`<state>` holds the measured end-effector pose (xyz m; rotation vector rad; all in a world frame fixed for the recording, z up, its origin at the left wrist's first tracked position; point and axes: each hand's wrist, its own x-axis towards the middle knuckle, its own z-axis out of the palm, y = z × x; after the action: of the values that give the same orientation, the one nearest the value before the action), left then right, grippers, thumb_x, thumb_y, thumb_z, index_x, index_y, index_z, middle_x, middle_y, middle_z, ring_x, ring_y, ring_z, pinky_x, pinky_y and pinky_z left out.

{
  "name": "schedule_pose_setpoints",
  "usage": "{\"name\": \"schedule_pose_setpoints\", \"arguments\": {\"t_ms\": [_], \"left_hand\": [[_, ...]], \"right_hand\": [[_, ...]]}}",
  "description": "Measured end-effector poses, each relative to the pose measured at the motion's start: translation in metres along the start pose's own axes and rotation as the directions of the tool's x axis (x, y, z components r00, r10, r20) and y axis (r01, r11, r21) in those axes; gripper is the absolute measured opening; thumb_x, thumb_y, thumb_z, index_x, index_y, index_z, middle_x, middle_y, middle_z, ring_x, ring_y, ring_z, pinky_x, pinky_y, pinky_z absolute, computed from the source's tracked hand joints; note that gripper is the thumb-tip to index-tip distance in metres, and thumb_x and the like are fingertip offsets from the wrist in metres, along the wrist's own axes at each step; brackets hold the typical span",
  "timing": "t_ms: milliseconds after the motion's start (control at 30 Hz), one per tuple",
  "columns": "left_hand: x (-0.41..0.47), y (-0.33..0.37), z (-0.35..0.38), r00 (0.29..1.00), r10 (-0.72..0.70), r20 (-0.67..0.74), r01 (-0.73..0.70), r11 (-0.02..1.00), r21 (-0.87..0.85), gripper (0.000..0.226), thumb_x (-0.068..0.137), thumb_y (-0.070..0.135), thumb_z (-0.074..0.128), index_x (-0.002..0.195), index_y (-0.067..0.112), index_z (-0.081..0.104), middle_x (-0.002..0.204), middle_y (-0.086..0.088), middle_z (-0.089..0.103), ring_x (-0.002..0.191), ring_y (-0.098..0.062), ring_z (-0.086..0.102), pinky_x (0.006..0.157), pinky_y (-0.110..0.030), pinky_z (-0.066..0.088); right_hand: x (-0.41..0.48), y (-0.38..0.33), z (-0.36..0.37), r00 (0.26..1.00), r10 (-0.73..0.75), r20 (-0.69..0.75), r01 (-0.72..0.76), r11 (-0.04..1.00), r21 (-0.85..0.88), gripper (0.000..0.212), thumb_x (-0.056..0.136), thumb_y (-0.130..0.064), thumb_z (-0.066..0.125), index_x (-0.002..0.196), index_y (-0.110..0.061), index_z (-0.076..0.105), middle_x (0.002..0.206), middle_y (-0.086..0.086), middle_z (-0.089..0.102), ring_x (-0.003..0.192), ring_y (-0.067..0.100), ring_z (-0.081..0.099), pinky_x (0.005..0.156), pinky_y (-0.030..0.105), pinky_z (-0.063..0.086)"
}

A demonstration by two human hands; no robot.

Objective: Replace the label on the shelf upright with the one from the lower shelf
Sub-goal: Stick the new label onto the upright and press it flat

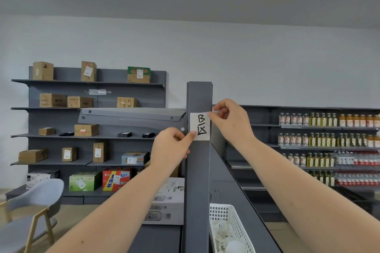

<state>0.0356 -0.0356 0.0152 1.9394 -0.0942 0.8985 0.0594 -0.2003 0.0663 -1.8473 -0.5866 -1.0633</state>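
— White paper label, hand-lettered in black, is lying flat against the front of the dark grey metal shelf upright, up near its top.

— What is each grip doing?

— The left hand is pinching the label's lower left corner between thumb and forefinger. The right hand is pinching the upper right corner, its other fingers curling in.

— Anything else close by?

— Below the right hand, a white plastic mesh basket is sitting on a shelf just right of the upright. Left of the left hand, a grey shelf bracket is jutting from the upright.
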Motion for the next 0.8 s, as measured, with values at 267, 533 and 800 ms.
{"name": "schedule_pose_setpoints", "arguments": {"t_ms": [267,533,800], "left_hand": [[0.033,0.039,-0.007,0.989,0.148,0.004,-0.147,0.985,-0.085,0.054,0.079,0.046,0.073,0.121,0.030,0.044,0.066,-0.002,0.071,0.050,-0.012,0.069,0.048,-0.024,0.055],[0.043,0.040,-0.010,0.986,0.130,0.109,-0.117,0.986,-0.119,0.063,0.084,0.036,0.071,0.138,0.027,0.040,0.067,-0.002,0.071,0.045,-0.011,0.067,0.040,-0.020,0.051],[0.039,0.030,-0.010,0.972,0.187,0.144,-0.170,0.978,-0.124,0.070,0.090,0.026,0.065,0.149,0.029,0.029,0.068,0.000,0.071,0.047,-0.005,0.067,0.042,-0.013,0.049]], "right_hand": [[0.006,-0.006,0.014,0.994,0.101,0.029,-0.103,0.994,0.041,0.030,0.077,-0.031,0.074,0.090,-0.012,0.055,0.071,0.000,0.055,0.061,0.009,0.048,0.056,0.023,0.038],[0.015,-0.002,0.008,0.945,0.279,0.169,-0.319,0.896,0.307,0.017,0.080,-0.019,0.073,0.084,-0.011,0.059,0.074,0.006,0.063,0.066,0.019,0.060,0.054,0.027,0.046],[0.013,0.006,0.003,0.935,0.295,0.198,-0.344,0.887,0.308,0.015,0.080,-0.020,0.074,0.084,-0.011,0.062,0.083,0.013,0.070,0.060,0.016,0.062,0.050,0.022,0.049]]}}
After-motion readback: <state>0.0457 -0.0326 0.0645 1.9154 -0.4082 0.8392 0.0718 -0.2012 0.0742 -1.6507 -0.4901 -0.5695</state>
